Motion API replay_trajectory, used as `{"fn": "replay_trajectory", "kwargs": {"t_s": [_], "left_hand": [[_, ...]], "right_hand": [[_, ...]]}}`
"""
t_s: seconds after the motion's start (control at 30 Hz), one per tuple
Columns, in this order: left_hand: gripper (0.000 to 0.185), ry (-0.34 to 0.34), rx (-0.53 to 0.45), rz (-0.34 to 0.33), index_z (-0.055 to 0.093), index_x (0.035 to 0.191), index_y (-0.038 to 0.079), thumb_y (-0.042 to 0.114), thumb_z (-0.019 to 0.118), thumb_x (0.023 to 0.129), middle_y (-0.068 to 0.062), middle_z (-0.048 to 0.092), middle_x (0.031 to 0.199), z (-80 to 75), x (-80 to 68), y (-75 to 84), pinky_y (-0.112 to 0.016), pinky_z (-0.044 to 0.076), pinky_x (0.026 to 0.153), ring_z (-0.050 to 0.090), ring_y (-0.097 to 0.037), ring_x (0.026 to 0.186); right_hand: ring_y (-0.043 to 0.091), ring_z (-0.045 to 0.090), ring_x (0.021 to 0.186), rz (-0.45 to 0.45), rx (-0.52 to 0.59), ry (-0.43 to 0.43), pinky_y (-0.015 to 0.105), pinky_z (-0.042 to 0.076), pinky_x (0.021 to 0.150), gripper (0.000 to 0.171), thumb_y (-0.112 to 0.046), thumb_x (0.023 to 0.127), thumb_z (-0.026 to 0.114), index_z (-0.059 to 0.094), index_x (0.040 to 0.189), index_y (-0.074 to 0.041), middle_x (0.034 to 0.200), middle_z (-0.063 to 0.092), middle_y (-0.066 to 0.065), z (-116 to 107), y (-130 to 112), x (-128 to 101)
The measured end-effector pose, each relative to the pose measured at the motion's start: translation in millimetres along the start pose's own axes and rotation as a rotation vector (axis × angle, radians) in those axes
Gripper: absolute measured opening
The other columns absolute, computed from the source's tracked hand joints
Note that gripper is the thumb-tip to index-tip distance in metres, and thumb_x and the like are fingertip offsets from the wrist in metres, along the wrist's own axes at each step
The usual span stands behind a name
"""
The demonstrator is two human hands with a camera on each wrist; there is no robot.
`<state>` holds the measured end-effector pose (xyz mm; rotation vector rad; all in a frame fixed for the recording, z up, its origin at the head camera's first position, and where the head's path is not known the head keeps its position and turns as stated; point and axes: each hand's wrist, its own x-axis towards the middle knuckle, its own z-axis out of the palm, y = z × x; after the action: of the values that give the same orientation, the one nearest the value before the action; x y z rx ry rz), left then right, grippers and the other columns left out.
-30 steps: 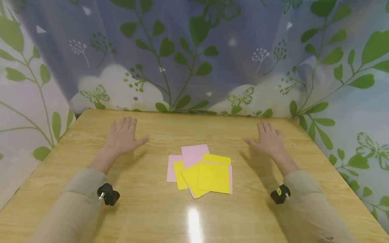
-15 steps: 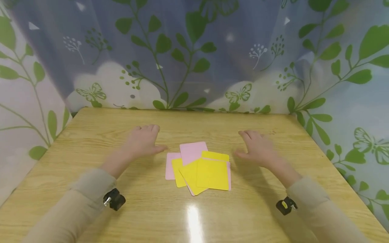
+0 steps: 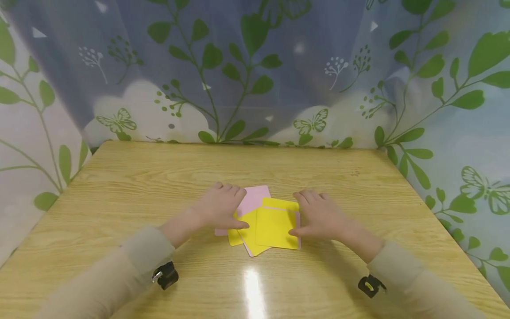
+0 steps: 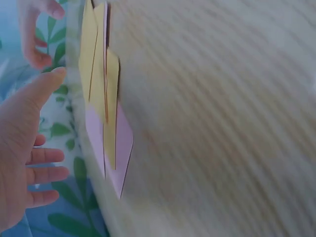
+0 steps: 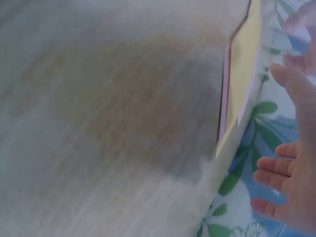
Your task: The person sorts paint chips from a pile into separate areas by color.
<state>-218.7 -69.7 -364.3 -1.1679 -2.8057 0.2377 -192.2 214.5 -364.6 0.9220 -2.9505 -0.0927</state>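
A loose pile of square yellow cards and pink cards lies overlapped in the middle of the table. Above the pile's left side hovers my left hand, its thumb apart from its fingers and nothing held. My right hand is over the right edge, also holding nothing. In the left wrist view a gap shows between the left hand and the yellow cards. The right wrist view likewise shows the right hand apart from the yellow card. The left hand hides part of the leftmost pink card.
The wooden table reaches back to a leaf-patterned curtain, which also hangs along both sides. A black wrist mount sits at each cuff: the left mount and the right mount. Light glares on the table's near part.
Both hands have moved inward and nearer to me, from either side of the pile to above its edges. The cards lie as before; the view has shifted slightly.
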Motion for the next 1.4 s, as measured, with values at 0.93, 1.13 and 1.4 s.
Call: {"fn": "replay_trajectory", "kwargs": {"t_s": [0.93, 1.13, 1.4], "left_hand": [[0.098, -0.106, -0.051, 0.077, 0.042, 0.128, 0.007, 0.082, 0.048, 0.066, -0.007, 0.048, 0.119, 22.8, 25.2, 49.1, -0.034, 0.035, 0.087, 0.045, -0.021, 0.103], [0.092, -0.092, -0.048, 0.08, 0.045, 0.123, 0.008, 0.082, 0.045, 0.068, -0.004, 0.05, 0.111, 23.2, 25.5, 49.2, -0.033, 0.035, 0.082, 0.045, -0.019, 0.095], [0.095, -0.042, -0.037, 0.076, 0.046, 0.125, 0.007, 0.083, 0.043, 0.069, -0.004, 0.052, 0.107, 29.2, 29.0, 48.4, -0.037, 0.034, 0.085, 0.046, -0.02, 0.095]], "right_hand": [[0.031, 0.045, 0.117, -0.089, -0.007, -0.108, 0.048, 0.04, 0.087, 0.093, -0.067, 0.07, 0.06, 0.042, 0.131, 0.001, 0.13, 0.047, 0.015, 24.6, -13.2, -1.3], [0.03, 0.044, 0.118, -0.086, 0.007, -0.129, 0.047, 0.041, 0.086, 0.093, -0.068, 0.071, 0.059, 0.042, 0.132, 0.0, 0.131, 0.046, 0.014, 26.5, -11.3, 0.0], [0.031, 0.043, 0.118, -0.087, 0.029, -0.149, 0.051, 0.043, 0.086, 0.091, -0.065, 0.072, 0.06, 0.041, 0.133, 0.0, 0.133, 0.044, 0.015, 25.3, -12.5, 0.3]]}}
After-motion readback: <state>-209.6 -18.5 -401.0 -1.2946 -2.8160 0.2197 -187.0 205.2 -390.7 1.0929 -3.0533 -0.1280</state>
